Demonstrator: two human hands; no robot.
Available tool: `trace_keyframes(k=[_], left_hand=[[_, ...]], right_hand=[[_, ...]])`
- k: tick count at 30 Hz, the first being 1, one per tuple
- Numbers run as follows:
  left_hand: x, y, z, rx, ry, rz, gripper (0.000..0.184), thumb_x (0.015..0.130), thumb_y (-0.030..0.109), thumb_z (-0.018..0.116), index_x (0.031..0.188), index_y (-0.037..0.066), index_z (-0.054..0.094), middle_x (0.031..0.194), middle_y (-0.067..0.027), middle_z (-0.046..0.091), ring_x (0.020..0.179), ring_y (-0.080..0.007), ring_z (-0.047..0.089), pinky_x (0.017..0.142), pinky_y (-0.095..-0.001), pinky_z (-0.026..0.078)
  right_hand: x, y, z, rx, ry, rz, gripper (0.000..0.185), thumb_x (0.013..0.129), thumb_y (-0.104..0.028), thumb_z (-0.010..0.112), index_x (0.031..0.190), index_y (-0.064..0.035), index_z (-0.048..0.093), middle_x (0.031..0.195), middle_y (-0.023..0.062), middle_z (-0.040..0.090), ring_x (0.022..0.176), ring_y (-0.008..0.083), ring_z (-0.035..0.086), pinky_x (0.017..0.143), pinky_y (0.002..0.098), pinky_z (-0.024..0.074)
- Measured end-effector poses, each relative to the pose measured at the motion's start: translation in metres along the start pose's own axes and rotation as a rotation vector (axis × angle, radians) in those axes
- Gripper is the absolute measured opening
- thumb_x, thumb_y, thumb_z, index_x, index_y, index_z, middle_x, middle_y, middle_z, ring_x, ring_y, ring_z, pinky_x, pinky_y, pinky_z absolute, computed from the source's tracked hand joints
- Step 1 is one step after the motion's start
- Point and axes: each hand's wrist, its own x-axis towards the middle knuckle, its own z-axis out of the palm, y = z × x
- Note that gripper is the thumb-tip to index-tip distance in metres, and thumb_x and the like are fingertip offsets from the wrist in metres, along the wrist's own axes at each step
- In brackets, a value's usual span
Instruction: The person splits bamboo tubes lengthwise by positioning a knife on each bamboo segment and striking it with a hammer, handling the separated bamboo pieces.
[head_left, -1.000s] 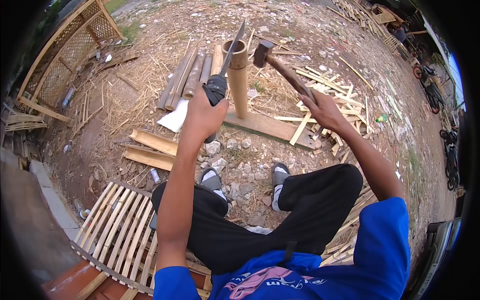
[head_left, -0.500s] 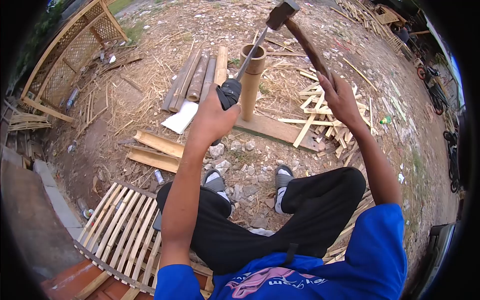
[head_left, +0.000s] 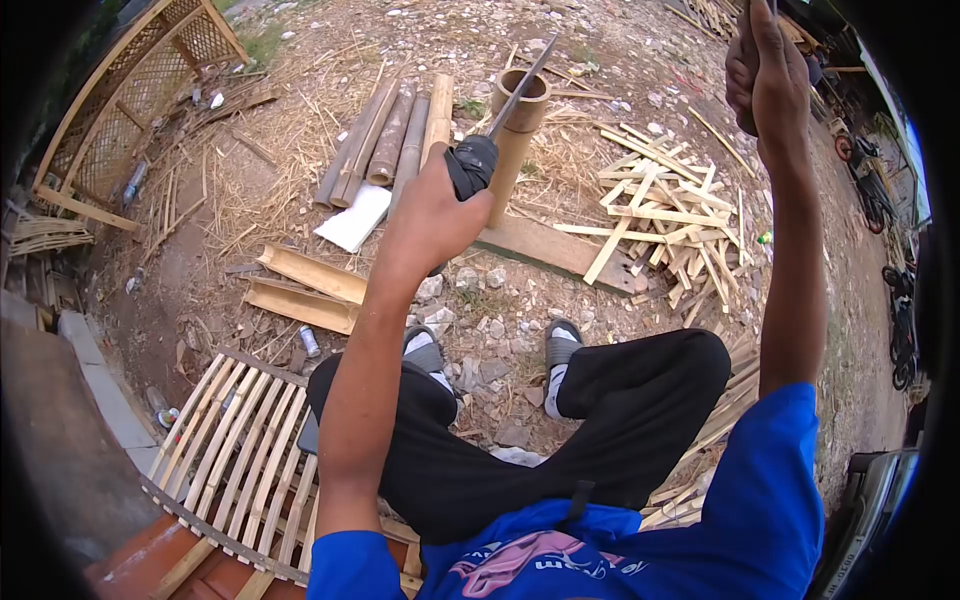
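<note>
Upper centre, we see a bamboo tube (head_left: 513, 152) standing near-upright, a knife (head_left: 521, 93) slanting across its mouth, contact unclear. The nearer left hand (head_left: 436, 213), below left, grips the knife; the right hand (head_left: 776, 85), upper right, clenches a handle (head_left: 771, 6) leaving the frame.

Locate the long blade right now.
Upper middle of the head view: the blade slants across the mouth of the upright bamboo tube, right of the lying poles, with its black-wrapped handle in the left hand.
</note>
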Motion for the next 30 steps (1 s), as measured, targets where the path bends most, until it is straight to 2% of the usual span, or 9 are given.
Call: trace_keyframes(k=[1,5,7,15,18,23,25,27,30], left_hand=[[0.0,0.001,-0.001,-0.017,-0.004,0.001,0.051,0.076,0.023,0.063,0.118,-0.003,0.05,0.092,-0.0265,0.066,0.088,-0.0416,0.066,0.079,-0.045,0.049],[0.0,0.003,-0.001,-0.037,-0.045,-0.031,0.054,0.075,0.022,0.062,0.121,-0.004,0.049,0.092,-0.027,0.066,0.089,-0.0429,0.066,0.08,-0.0452,0.049],[0.006,-0.001,0.009,-0.001,-0.027,-0.045,0.05,0.075,0.02,0.065,0.117,-0.003,0.052,0.09,-0.0206,0.065,0.083,-0.0332,0.064,0.076,-0.0409,0.049],[0.008,-0.001,0.02,0.031,-0.042,-0.034,0.054,0.076,0.022,0.066,0.122,-0.002,0.052,0.098,-0.0217,0.066,0.092,-0.0343,0.065,0.082,-0.0402,0.048],[0.009,0.0,0.02,0.034,-0.038,-0.038,0.055,0.076,0.023,0.066,0.122,-0.002,0.052,0.098,-0.0219,0.066,0.093,-0.0345,0.065,0.083,-0.0403,0.048],[0.014,-0.004,0.02,0.022,-0.051,-0.035,0.052,0.076,0.023,0.065,0.12,-0.002,0.053,0.095,-0.0206,0.066,0.088,-0.033,0.065,0.081,-0.0396,0.049],[0.012,0.0,0.017,-0.002,-0.05,-0.062,0.051,0.075,0.023,0.065,0.118,-0.002,0.053,0.094,-0.0203,0.066,0.086,-0.0322,0.066,0.079,-0.039,0.049],[0.016,-0.006,0.02,0.01,-0.02,-0.031,0.05,0.075,0.022,0.065,0.117,-0.002,0.054,0.094,-0.0204,0.066,0.084,-0.0314,0.066,0.078,-0.0388,0.05],[0.023,-0.011,0.024,0.015,-0.021,-0.02,0.049,0.074,0.023,0.066,0.116,-0.001,0.054,0.095,-0.0208,0.067,0.085,-0.0319,0.066,0.077,-0.0397,0.05]], right_hand=[[-0.002,0.023,0.0,0.008,0.033,-0.091,0.046,0.099,-0.052,0.048,0.082,-0.01,0.051,0.053,-0.0067,0.04,0.038,0.0015,0.036,0.031,0.0178,0.0282],[-0.073,0.144,0.0,-0.711,-0.51,0.017,0.048,0.099,-0.046,0.049,0.102,0.0008,0.058,0.07,0.0101,0.055,0.06,0.0193,0.051,0.056,0.0358,0.0426],[-0.076,0.105,0.008,-0.67,-0.598,0.315,0.046,0.099,-0.044,0.05,0.103,0.0009,0.057,0.074,0.0142,0.057,0.069,0.025,0.053,0.067,0.0419,0.043],[-0.04,0.084,-0.022,-0.694,-0.439,0.163,0.052,0.098,-0.055,0.047,0.095,-0.0051,0.061,0.067,-0.0011,0.047,0.056,0.0095,0.043,0.048,0.0289,0.0366],[-0.003,0.023,-0.035,-0.464,-0.181,-0.014,0.048,0.099,-0.054,0.047,0.099,-0.0079,0.058,0.062,-0.0058,0.044,0.043,0.0023,0.035,0.034,0.0192,0.0308],[0.004,0.007,-0.023,0.051,0.208,-0.121,0.045,0.101,-0.049,0.046,0.088,-0.0066,0.055,0.058,-0.0041,0.044,0.041,0.0049,0.035,0.037,0.0213,0.0288],[-0.032,0.075,-0.001,-0.013,0.109,-0.041,0.046,0.102,-0.047,0.042,0.082,-0.0073,0.054,0.057,-0.0017,0.045,0.041,0.0054,0.035,0.04,0.0207,0.0278],[-0.068,0.125,0.002,-0.716,-0.352,0.243,0.048,0.1,-0.046,0.048,0.099,-0.0006,0.063,0.069,0.0051,0.054,0.058,0.0138,0.048,0.053,0.0336,0.0398],[-0.065,0.13,0.011,-0.69,-0.522,0.296,0.047,0.099,-0.046,0.049,0.101,-0.0002,0.06,0.071,0.0082,0.054,0.064,0.0178,0.05,0.06,0.0383,0.0413]])
